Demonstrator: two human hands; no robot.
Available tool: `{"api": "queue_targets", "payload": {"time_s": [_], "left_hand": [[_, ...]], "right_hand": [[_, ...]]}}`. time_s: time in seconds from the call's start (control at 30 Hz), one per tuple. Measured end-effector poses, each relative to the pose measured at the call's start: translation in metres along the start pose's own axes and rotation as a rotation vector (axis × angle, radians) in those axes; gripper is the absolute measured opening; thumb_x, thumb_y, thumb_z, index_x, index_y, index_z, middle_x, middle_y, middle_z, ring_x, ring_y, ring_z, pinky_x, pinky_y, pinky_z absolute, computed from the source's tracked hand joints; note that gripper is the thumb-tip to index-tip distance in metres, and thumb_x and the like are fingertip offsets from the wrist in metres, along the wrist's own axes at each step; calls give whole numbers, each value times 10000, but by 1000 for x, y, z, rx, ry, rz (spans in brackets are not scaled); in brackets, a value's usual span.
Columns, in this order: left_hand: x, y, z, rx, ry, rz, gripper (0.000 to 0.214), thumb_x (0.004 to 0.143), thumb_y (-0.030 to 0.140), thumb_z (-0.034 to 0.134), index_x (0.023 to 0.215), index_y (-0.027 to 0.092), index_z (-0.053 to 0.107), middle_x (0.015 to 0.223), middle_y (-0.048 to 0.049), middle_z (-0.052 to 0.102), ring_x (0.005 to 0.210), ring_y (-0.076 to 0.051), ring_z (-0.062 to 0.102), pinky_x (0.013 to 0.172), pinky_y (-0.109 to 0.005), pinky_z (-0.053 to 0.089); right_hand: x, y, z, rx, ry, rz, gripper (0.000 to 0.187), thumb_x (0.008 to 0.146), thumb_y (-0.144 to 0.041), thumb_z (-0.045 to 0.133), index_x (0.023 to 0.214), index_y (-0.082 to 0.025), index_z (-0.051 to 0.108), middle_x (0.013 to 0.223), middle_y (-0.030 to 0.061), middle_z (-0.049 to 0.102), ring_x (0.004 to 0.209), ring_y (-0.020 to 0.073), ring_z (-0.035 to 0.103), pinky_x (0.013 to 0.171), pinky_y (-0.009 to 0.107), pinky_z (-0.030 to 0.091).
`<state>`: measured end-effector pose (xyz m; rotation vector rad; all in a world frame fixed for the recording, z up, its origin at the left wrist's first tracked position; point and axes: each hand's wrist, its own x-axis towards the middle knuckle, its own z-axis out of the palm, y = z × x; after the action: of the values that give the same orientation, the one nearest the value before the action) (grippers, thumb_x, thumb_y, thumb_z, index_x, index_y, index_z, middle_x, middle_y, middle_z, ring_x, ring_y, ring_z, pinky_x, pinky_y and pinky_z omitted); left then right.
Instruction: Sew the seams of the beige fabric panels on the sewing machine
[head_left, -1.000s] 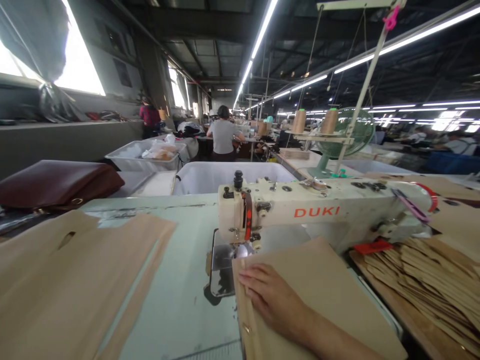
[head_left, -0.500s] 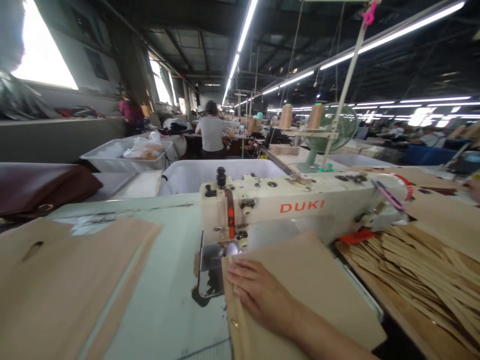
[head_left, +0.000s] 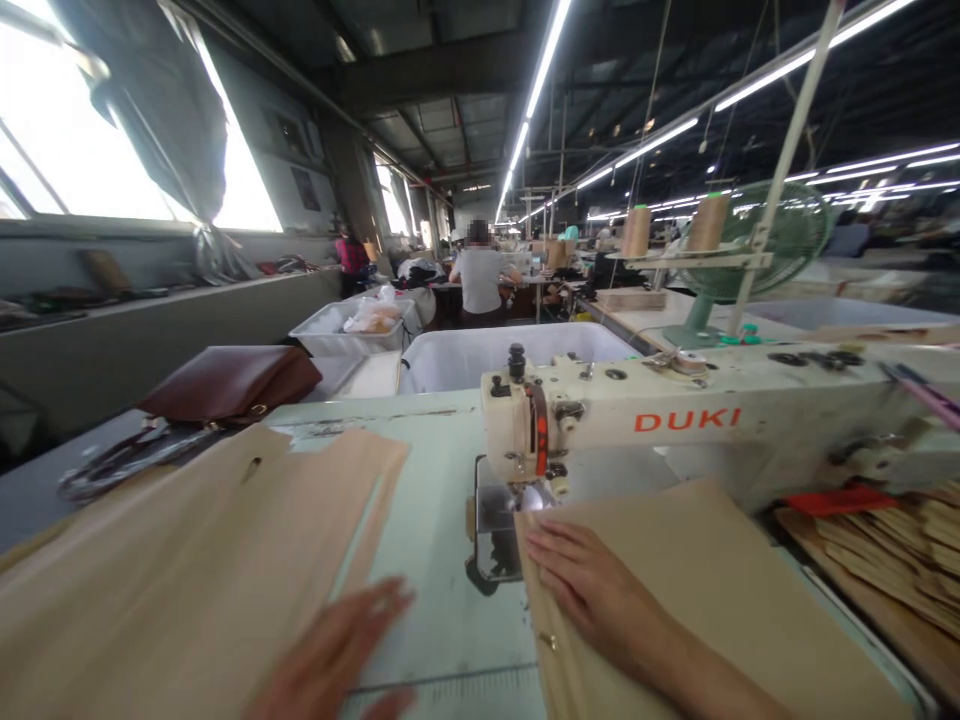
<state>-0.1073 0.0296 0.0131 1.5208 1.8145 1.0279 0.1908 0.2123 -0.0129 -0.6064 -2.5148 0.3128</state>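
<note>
A flat tan fabric panel lies under the needle area of a white sewing machine marked DUKI. On its left folded edge rests my right hand, fingers stretched out and pressing down flat beside the presser foot. A small metal fitting shows on that edge strip, near the wrist. My left hand is blurred, fingers apart and holding nothing, over the pale green tabletop. To its left spreads another tan panel with a slot near its top and a narrow strip along its right side.
Tan strips are piled on a wooden board at the right. A brown bag sits at the left edge. Behind the machine stand a white bin, thread cones and a green fan. A seated person is farther back.
My left hand has come into view from below. The camera has turned left, so the scene sits farther right. My right hand stays on the panel's edge.
</note>
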Motion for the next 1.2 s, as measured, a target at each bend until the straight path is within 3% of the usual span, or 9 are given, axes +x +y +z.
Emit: {"api": "queue_targets", "payload": {"time_s": [0.07,0.17,0.33,0.43,0.53,0.67,0.87,1.03,1.2], "left_hand": [[21,-23,-50,362,48,118,664,739,556,795,1341,394,567,1540,4,398,1457,-372,227,1200,-595,1],[69,-47,-101,779,-45,263,670,900,577,588,1494,364,360,1573,-2,328,1463,-330,242,1186,-603,62],[170,-53,-118,788,-83,331,552,1010,525,423,1487,248,383,1571,-94,329,1461,-291,257,1191,-564,130],[205,-50,-101,743,-147,358,537,990,527,509,1406,188,491,1498,-123,450,1398,-318,381,1162,-596,218],[205,-48,-68,668,-169,351,560,1006,549,447,1430,185,462,1510,-130,433,1394,-312,391,1153,-603,239],[165,-32,-9,546,-135,322,536,1025,556,309,1450,263,454,1524,-44,415,1434,-269,322,1189,-563,152],[104,12,64,385,-95,273,501,1067,449,180,1432,288,483,1460,4,504,1366,-218,445,1154,-478,325],[92,28,92,391,-205,400,483,992,474,466,1447,312,460,1511,9,430,1422,-246,344,1183,-505,214],[109,32,108,406,-119,407,454,1009,375,390,1408,201,518,1458,-69,502,1389,-264,404,1171,-540,244]], "right_hand": [[0,0,3,1,27,-8,367,991,-225,494,1340,-212,604,1353,45,603,1296,227,516,1107,425,441],[1,-1,4,13,39,-8,363,986,-226,506,1334,-211,611,1334,49,619,1279,228,532,1104,425,446],[-1,-5,1,17,36,25,370,974,-219,523,1332,-195,611,1325,50,625,1287,224,524,1112,419,438],[-3,-9,-2,22,32,40,372,976,-221,514,1335,-196,609,1330,47,622,1284,224,526,1106,410,442],[-5,-10,-2,25,34,39,369,984,-235,500,1334,-196,610,1330,48,623,1279,220,527,1116,405,427],[-5,-7,3,20,45,35,371,999,-262,478,1343,-193,600,1340,36,617,1296,209,504,1141,382,385],[-4,-9,0,-25,20,-17,357,1001,-246,467,1335,-195,582,1310,57,629,1306,203,483,1154,380,359],[-4,-17,-8,-40,9,-51,314,972,-220,483,1254,-158,607,1248,93,641,1330,207,447,1183,379,315],[-5,-24,-16,-6,-3,-38,302,937,-212,505,1219,-183,608,1274,94,614,1290,212,458,1154,383,344]]}}
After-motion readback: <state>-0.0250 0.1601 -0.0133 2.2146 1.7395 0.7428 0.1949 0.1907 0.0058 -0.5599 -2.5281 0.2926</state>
